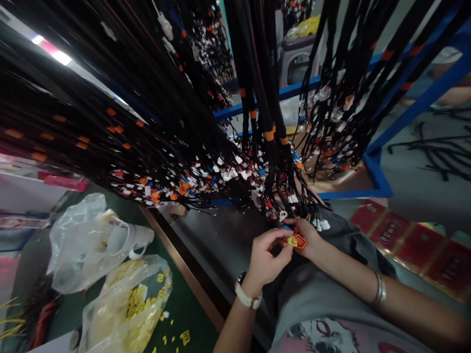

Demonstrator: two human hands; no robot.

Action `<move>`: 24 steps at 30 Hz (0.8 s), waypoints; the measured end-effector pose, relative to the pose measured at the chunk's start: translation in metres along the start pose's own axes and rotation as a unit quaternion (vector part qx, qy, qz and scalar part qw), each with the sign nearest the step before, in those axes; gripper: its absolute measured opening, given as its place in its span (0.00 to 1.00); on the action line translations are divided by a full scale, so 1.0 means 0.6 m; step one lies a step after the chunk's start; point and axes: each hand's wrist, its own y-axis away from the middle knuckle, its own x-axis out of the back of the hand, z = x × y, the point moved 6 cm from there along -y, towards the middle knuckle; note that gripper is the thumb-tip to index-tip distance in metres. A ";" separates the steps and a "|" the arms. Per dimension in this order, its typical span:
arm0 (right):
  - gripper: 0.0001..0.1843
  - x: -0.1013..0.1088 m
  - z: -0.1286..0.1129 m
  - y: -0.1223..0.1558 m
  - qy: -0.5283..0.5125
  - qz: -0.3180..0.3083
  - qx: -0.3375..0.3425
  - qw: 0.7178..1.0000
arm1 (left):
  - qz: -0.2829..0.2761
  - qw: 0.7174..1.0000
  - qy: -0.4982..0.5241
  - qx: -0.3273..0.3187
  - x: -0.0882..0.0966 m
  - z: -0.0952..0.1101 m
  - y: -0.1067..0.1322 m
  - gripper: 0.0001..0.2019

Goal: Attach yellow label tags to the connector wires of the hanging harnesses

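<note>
My left hand [266, 259], with a watch on its wrist, pinches a small yellow plastic clip [292, 241] between thumb and fingertips. In my right hand [310, 237] is an orange connector [300, 240], its open face turned up toward me. The yellow clip is right beside the connector's face; whether it is seated in it I cannot tell. Just beyond my hands hangs a bundle of black wire harnesses [276, 165] ending in white, orange and blue connectors. White connectors [322, 224] dangle by my right wrist.
More black harnesses [148, 112] hang across the left. A blue frame [352, 194] stands behind them. On the green table [189, 301] lie a plastic bag [161, 266] of yellow clips, several loose clips and a white mug [133, 239]. Red printed packaging [411, 242] lies at right.
</note>
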 end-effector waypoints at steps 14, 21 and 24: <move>0.11 -0.018 0.003 -0.001 0.017 0.132 0.078 0.988 | 0.018 0.995 -0.089 -0.033 0.043 -0.046 0.000 0.08; 0.11 -0.023 0.005 -0.001 0.025 0.166 0.115 0.979 | 0.007 0.995 -0.095 -0.041 0.050 -0.058 0.003 0.08; 0.10 -0.020 0.004 -0.003 0.024 0.177 0.128 0.976 | 0.011 0.989 -0.136 -0.052 0.049 -0.057 0.005 0.10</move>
